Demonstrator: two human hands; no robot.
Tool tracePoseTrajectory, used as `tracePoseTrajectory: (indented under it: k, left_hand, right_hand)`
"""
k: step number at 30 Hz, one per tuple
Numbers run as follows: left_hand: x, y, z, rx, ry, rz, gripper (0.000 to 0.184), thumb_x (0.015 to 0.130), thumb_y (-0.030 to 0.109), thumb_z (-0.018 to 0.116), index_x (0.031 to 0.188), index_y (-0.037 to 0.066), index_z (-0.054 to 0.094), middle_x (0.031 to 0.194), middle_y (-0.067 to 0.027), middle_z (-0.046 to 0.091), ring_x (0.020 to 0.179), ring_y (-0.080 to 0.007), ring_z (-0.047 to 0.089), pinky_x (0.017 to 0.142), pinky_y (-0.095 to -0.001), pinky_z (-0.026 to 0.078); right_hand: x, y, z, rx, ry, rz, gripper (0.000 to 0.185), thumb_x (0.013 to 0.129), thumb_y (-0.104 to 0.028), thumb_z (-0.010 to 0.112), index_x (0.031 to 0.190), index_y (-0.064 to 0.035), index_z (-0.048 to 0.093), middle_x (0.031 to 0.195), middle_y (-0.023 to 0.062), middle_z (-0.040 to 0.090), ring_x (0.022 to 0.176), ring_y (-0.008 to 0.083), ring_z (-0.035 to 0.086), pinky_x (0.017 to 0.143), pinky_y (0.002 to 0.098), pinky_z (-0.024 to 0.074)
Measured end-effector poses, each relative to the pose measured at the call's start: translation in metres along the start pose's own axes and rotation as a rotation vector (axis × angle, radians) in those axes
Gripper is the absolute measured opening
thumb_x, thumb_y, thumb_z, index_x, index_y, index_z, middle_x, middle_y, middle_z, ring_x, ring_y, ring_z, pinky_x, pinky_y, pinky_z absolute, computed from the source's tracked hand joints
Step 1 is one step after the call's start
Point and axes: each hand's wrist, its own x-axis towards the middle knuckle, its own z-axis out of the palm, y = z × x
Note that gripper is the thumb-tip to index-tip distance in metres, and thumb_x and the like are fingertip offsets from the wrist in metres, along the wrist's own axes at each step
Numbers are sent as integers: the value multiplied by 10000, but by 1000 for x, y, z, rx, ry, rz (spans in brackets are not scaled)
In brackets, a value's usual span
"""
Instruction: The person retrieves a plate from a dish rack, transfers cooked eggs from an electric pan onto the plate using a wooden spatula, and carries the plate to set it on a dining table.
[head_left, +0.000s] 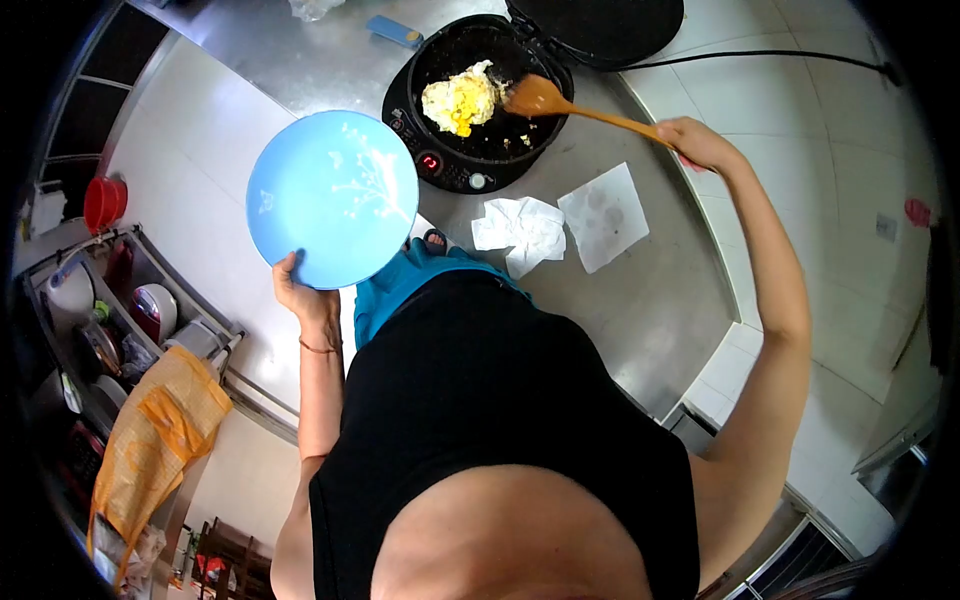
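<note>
My left hand [297, 290] grips the near rim of a light blue plate [310, 200] with a white tree pattern; no food lies on it. My right hand [697, 143] is closed round the handle of a wooden spatula [600, 114]. The spatula's blade rests inside a round black electric pan [505, 150], just right of a clump of cooked egg [465, 98]. Small egg bits are scattered on the pan floor beside the blade. The plate is held in the air, left of the pan and apart from it.
The pan's black lid [600, 25] stands raised behind it. A crumpled tissue [520, 232] and a flat paper sheet [605, 217] lie on the metal counter [640, 320]. A blue-handled tool [394, 32] sits left of the pan. A dish rack [130, 300] stands at left; a black cord [760, 54] runs right.
</note>
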Motion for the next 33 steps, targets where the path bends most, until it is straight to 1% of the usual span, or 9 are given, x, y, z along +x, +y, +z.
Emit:
tracePoseTrajectory:
  k: [4,7,10,13,15,18,26,31,33]
  left_hand:
    - [-1,2,1,19,-21,1,341,710,205,480,993,16,481,952,-90,503,917,-221,497,811,-344,416]
    - [-5,4,6,-42,18,-16,227,720,173,487,885,22,526,855,-60,535,813,-205,516,772,-323,413]
    - [-7,4,10,-53,16,1,216,720,169,487,868,20,535,839,-65,542,799,-200,520,753,-317,419]
    - [-1,1,-1,-2,-28,16,354,713,198,479,1012,9,475,956,-91,502,916,-224,498,816,-344,411]
    - [0,0,-4,-2,-24,9,354,716,197,477,1015,8,474,956,-90,504,920,-223,498,817,-343,410]
    - [-1,1,-3,0,-17,-6,353,719,197,476,1016,7,474,953,-89,505,920,-222,498,816,-341,410]
    - [0,-1,-3,6,-2,-11,323,727,193,469,993,10,483,947,-86,510,910,-218,501,808,-339,412]
    - [-3,3,7,-57,-5,14,223,715,176,501,869,18,528,846,-69,539,834,-213,517,785,-331,413]
    - [-2,3,7,-66,-30,3,222,714,175,500,867,17,529,847,-67,542,832,-211,520,783,-333,416]
  right_hand:
    - [0,-24,11,-8,74,-8,295,891,-285,372,869,-62,563,467,21,419,338,109,384,328,254,334]
    - [-4,-22,-3,-126,33,20,297,893,-290,374,933,-71,570,469,28,423,342,116,398,341,252,345]
    - [5,-25,0,-125,71,-31,298,893,-288,382,997,-84,573,468,27,421,344,118,399,348,250,352]
    - [-2,-40,2,-93,133,-65,295,892,-281,388,1009,-87,576,471,27,426,347,116,400,351,252,356]
    - [-9,-28,-11,-115,94,-83,292,891,-281,391,1003,-86,577,475,26,429,350,117,403,354,254,361]
    - [-30,-26,-15,-206,53,37,294,892,-284,391,1004,-86,577,472,29,427,352,117,406,352,261,360]
    - [-3,-29,31,-26,110,-120,294,889,-285,367,779,-55,514,463,31,397,338,135,377,353,275,354]
    - [-13,-27,5,-144,-14,38,298,892,-319,373,926,-106,579,485,12,403,390,100,392,355,254,358]
    - [-6,-35,6,-104,62,-36,296,888,-319,381,944,-109,582,476,11,400,388,104,399,357,257,363]
